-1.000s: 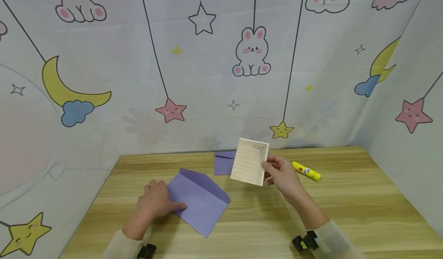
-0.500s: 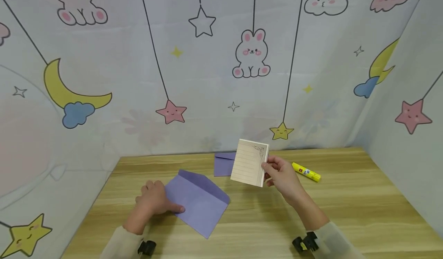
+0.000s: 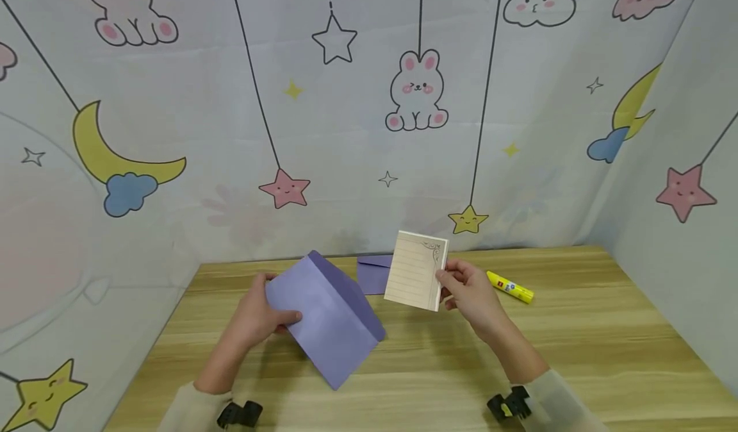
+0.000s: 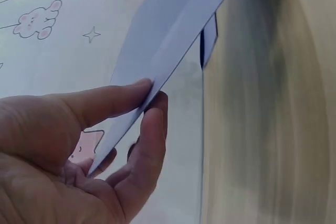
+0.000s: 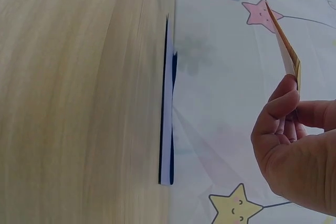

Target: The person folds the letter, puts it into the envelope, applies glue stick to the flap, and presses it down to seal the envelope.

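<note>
My left hand [image 3: 254, 320] grips a purple envelope [image 3: 328, 329] by its left edge, thumb in front. The flap stands open along the upper right side. In the left wrist view, the envelope [image 4: 157, 40] is pinched between thumb and fingers and seen nearly edge-on. To its right, my right hand [image 3: 473, 297] pinches a cream lined note card [image 3: 415, 272] with a scroll design in one corner. From the right wrist, the card [image 5: 287, 51] shows edge-on and looks folded or layered. Behind the card lies or stands a second purple envelope [image 3: 372, 275], partly hidden.
A yellow tube with a label [image 3: 510, 287], like a glue stick, lies beyond my right hand on the wooden table [image 3: 553, 342]. A white cloth [image 3: 346, 124] printed with stars, rabbits and moons hangs along the back and sides.
My left hand has raised the envelope's left side off the table and tilted it up, its fingers now behind it. The right hand and the note card have stayed nearly still.
</note>
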### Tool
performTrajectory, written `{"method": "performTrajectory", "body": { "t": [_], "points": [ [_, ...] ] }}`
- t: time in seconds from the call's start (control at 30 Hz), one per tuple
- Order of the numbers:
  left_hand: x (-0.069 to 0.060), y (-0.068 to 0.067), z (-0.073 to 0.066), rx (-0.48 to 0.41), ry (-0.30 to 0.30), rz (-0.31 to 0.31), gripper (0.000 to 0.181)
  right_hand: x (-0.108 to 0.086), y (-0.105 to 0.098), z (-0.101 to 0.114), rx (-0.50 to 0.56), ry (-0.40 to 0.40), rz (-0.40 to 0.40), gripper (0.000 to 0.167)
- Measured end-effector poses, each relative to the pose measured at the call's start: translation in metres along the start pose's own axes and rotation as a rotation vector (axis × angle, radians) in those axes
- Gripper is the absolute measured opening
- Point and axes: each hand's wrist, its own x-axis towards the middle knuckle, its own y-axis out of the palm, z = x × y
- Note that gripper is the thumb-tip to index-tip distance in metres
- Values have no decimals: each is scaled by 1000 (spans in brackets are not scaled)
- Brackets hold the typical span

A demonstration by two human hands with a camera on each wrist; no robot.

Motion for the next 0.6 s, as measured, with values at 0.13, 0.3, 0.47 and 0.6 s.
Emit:
{"method": "performTrajectory", "body": {
  "t": [0.13,0.3,0.47,0.6],
  "points": [
    [1,0,-8,-153,16,-2,93,-1,-1,2,4,-4,5,25],
    [6,5,-13,-280,33,-43,108,-1,-1,3,8,-7,5,24],
    [11,13,-23,-416,13,-115,125,-1,-1,3,3,-13,4,25],
    [14,20,-34,-458,14,-139,119,-3,-1,5,-12,-34,-4,26]
  ]
}}
